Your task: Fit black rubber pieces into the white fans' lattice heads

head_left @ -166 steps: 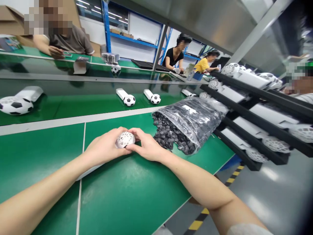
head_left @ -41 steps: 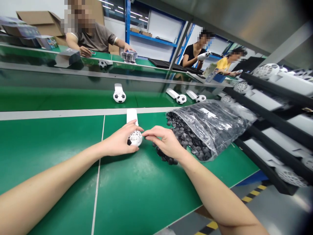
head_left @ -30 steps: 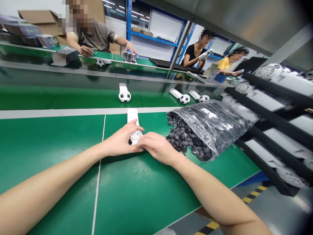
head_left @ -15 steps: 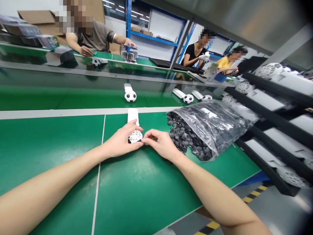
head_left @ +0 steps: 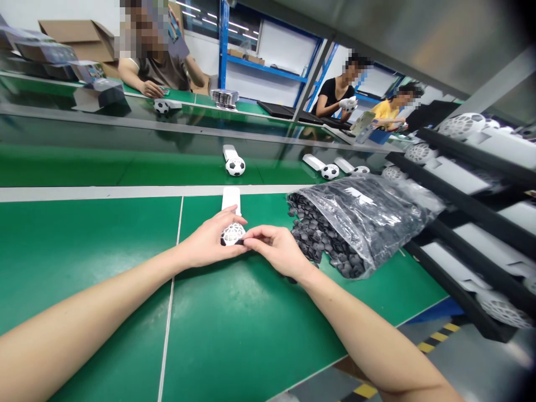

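Note:
On the green worktop lies a white lattice football-shaped casing [head_left: 233,232] joined to a flat white rectangular part [head_left: 231,199]. My left hand [head_left: 209,237] curls round its left side, thumb at the near edge and fingers over the far edge. Dark pieces show along the casing's lower rim. At its lower right, my right hand [head_left: 274,245] pinches a small black piece [head_left: 240,242], partly hidden by the fingertips and touching the rim. Right of that hand, a clear plastic bag [head_left: 377,206] spills many loose black pieces [head_left: 310,237] onto the worktop.
Beyond the pale ledge, football-shaped units [head_left: 235,166] lie on a green belt [head_left: 167,162]. A black rack [head_left: 456,184] of white casings stands on the right. Across the belt sit several co-workers, with cardboard boxes [head_left: 77,42] at the far left.
The units on the belt have shifted right. The co-worker opposite has lifted an arm from the silvery stack and raises a box. My hands stay at the casing, with the black piece showing more.

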Action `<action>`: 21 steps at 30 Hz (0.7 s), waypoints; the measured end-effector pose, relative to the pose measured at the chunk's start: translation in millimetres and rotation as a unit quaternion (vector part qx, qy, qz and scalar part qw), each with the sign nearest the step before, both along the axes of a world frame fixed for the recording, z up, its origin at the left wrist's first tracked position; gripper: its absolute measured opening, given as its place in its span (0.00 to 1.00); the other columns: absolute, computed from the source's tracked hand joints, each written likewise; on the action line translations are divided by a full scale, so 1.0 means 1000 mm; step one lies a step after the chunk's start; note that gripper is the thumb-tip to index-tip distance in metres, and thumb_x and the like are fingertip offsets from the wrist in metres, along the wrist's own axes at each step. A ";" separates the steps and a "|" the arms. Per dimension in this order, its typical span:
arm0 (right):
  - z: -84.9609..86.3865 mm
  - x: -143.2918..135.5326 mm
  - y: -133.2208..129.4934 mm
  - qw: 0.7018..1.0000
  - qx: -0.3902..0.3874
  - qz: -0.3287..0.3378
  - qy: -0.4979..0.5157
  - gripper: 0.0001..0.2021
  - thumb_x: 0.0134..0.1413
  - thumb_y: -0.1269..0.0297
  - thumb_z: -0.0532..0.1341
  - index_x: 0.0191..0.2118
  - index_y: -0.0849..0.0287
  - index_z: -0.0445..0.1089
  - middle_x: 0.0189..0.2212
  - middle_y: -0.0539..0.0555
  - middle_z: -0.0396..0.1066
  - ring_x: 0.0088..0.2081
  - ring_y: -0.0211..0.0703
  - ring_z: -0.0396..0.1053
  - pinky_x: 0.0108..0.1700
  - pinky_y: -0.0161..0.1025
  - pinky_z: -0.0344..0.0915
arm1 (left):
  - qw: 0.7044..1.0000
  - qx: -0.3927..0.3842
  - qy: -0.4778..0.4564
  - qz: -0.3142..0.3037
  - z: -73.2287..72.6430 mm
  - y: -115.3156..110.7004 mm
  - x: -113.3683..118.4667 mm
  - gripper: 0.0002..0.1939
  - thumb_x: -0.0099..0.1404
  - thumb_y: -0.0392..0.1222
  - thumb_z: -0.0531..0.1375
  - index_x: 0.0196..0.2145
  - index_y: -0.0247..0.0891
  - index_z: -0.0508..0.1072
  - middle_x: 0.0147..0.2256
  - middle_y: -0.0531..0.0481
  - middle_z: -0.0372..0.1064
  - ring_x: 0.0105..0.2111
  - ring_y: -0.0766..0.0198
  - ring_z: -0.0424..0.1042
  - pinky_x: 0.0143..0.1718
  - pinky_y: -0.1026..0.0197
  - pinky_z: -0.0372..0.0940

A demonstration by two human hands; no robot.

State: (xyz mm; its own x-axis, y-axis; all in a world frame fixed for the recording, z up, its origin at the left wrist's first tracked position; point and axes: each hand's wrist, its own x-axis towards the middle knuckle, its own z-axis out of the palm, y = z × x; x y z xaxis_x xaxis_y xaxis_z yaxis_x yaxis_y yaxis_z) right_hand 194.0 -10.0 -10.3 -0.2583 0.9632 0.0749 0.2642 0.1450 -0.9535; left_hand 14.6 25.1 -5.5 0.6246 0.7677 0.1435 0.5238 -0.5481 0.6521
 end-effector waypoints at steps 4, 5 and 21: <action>0.003 -0.002 -0.001 0.999 0.035 -0.021 -0.032 0.04 0.47 0.67 0.61 0.30 0.60 0.71 0.29 0.50 0.72 0.31 0.37 0.69 0.38 0.36 0.64 | 1.000 0.001 0.000 0.000 0.000 0.000 0.001 0.20 0.54 0.48 0.58 0.44 0.41 0.64 0.54 0.44 0.58 0.60 0.53 0.44 0.56 0.48 0.49; 0.003 -0.002 0.000 0.998 0.039 -0.024 -0.033 0.03 0.47 0.67 0.61 0.29 0.60 0.71 0.28 0.50 0.72 0.31 0.36 0.68 0.37 0.35 0.64 | 1.000 0.000 -0.001 0.001 0.001 -0.001 0.002 0.20 0.54 0.47 0.58 0.44 0.41 0.64 0.54 0.44 0.58 0.60 0.53 0.44 0.56 0.48 0.48; 0.019 0.041 0.018 0.933 0.037 -0.054 -0.354 0.13 0.42 0.54 0.64 0.31 0.56 0.68 0.28 0.50 0.68 0.28 0.37 0.63 0.29 0.34 0.58 | 0.998 0.005 0.033 0.048 -0.002 0.005 0.002 0.32 0.44 0.58 0.63 0.45 0.42 0.63 0.47 0.45 0.52 0.52 0.46 0.52 0.52 0.43 0.52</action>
State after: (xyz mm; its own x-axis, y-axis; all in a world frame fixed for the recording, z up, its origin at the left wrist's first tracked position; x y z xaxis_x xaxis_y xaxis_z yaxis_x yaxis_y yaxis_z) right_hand 235.5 8.3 8.3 -0.1700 0.9854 -0.0094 0.8408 0.1401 -0.5229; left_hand 16.7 30.2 -8.0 0.5571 0.8229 0.1118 0.6158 -0.4997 0.6091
